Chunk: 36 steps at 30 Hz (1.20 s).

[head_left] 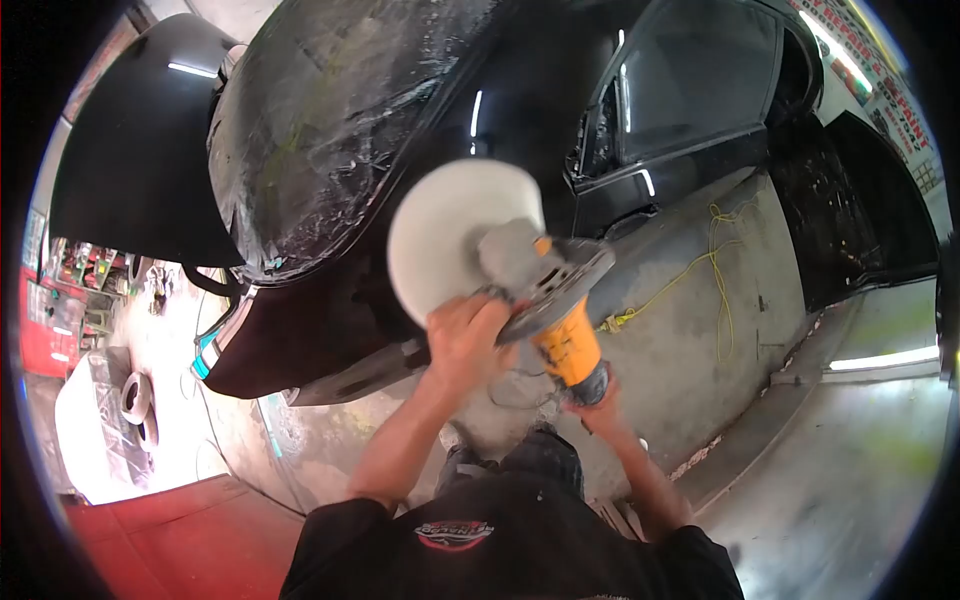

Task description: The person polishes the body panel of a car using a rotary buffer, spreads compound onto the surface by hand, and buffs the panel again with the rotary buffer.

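An orange and grey power polisher (568,345) with a large round white pad (450,235) is held up between both hands, in front of the side of a black car (490,120). My left hand (466,340) is closed round the tool's front handle, just below the pad. At the dark rear end of the orange body, my right hand (597,402) is wrapped round the grip, partly hidden behind it. Whether the pad touches the car's panel I cannot tell.
Plastic film (320,110) covers the car's front. A yellow cord (690,268) lies on the concrete floor at the right. A black panel (880,200) stands at the far right, a red panel (190,530) lies lower left, and tyres (136,398) are at the left.
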Available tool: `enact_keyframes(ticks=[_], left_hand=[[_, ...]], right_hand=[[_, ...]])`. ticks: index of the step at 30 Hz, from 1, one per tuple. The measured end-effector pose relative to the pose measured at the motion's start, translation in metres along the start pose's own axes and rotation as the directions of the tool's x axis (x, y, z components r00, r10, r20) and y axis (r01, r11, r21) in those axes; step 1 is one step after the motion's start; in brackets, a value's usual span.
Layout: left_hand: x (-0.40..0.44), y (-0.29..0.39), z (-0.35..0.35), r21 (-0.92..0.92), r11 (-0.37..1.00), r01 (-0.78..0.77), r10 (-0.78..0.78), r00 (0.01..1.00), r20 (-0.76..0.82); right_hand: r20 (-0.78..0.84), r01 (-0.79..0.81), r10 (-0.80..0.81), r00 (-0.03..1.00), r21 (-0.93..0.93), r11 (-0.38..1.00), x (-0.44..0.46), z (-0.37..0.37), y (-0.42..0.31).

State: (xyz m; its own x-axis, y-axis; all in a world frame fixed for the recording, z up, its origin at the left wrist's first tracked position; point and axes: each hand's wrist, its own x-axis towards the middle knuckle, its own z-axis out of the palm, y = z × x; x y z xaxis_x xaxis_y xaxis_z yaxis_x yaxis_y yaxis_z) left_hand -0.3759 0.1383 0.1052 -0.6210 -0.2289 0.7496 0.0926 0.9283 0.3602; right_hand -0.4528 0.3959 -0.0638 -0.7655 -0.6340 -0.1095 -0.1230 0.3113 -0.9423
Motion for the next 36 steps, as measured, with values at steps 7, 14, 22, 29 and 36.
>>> enact_keyframes(ticks=[7,14,22,29,36], left_hand=[[0.062,0.016,0.053,-0.033,0.997,-0.065,0.066,0.997,0.043],[-0.031,0.021,0.021,0.107,0.993,0.043,-0.067,0.97,0.235],[0.077,0.02,0.049,0.053,0.987,-0.15,0.14,0.979,0.15],[0.271,0.032,0.079,0.155,0.979,-0.129,0.108,0.985,0.136],[0.269,0.005,0.096,0.139,0.949,-0.282,0.293,0.953,-0.071]], right_hand=[[-0.066,-0.083,0.085,0.994,0.033,0.996,0.023,-0.033,-0.028],[0.095,-0.158,0.161,0.982,-0.031,0.987,-0.031,0.003,0.033],[-0.046,-0.114,0.118,0.992,0.07,0.991,0.026,-0.03,-0.002],[-0.223,0.031,0.014,0.975,0.198,0.98,0.145,-0.12,-0.128],[-0.245,0.089,-0.042,0.969,0.186,0.978,0.15,-0.109,-0.115]])
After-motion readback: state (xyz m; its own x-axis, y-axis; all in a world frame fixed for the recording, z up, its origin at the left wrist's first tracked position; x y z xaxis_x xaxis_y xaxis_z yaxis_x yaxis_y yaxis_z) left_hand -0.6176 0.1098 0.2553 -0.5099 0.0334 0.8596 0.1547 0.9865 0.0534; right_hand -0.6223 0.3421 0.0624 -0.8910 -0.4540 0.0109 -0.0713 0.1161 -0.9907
